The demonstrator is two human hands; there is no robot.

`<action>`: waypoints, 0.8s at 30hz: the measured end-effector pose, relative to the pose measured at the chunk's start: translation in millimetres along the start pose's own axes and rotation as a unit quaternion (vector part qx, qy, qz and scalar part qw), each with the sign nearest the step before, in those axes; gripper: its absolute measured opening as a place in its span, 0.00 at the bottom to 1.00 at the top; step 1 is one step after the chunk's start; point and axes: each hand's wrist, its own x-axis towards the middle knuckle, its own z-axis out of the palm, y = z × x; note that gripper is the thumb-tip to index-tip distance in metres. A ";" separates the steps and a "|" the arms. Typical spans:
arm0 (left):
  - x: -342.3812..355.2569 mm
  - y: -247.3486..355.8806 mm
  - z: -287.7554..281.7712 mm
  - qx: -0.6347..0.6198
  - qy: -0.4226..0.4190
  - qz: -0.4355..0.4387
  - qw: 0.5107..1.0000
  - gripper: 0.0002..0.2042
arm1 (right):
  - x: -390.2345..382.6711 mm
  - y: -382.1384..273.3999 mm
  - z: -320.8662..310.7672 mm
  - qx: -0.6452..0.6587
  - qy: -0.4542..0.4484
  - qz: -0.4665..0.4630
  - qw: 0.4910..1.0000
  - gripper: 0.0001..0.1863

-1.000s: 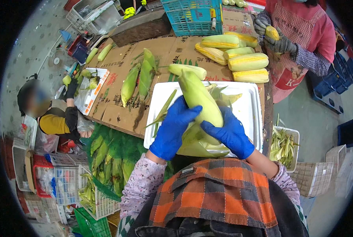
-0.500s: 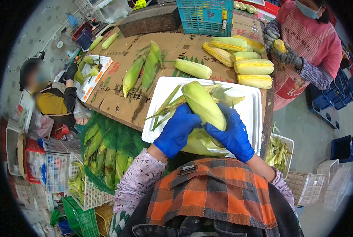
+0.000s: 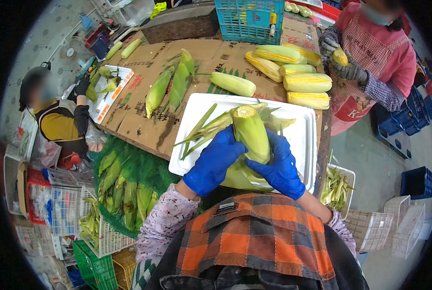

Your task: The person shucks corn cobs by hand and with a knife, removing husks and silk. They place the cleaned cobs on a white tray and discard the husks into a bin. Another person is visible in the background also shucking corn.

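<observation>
Black and red characters mark the cardboard (image 3: 206, 54); dark and white lettering stands on a co-worker's apron (image 3: 366, 41); orange print (image 3: 113, 111) edges the left tray (image 3: 103, 99); the blue crate (image 3: 245, 34) bears a label (image 3: 258, 19).

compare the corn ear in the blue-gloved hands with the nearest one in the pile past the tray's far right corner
The held ear is wrapped in pale green husk; the pile ear shows yellow kernels. The held ear is tilted, its round end facing the camera; the pile ear lies flat. The left hand and right hand grip the held ear over the tray; the pile ear rests on cardboard. Both are corn.
</observation>
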 end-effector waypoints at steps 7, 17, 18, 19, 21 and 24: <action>7.0 -34.5 -9.4 0.206 0.070 0.033 0.976 0.18 | 3.3 -18.2 -12.5 0.176 -0.053 0.081 0.980 0.39; 25.7 -46.1 -4.9 0.162 0.123 0.129 0.971 0.09 | 4.4 16.5 -16.0 0.318 0.011 0.132 0.939 0.29; 28.7 -35.6 -12.5 0.131 0.118 0.130 0.976 0.08 | 9.8 10.1 -26.4 0.379 0.026 0.143 0.914 0.26; 26.4 -26.0 -18.8 0.103 0.113 0.139 0.978 0.10 | 16.6 10.5 -33.4 0.437 0.041 0.159 0.884 0.25; 25.6 -13.9 -8.0 0.117 0.106 0.161 0.974 0.14 | 22.8 0.9 -46.7 0.491 0.053 0.165 0.854 0.25; 30.4 -2.5 34.5 0.209 0.084 0.217 0.950 0.21 | 24.4 6.4 -34.2 0.379 0.057 0.118 0.916 0.27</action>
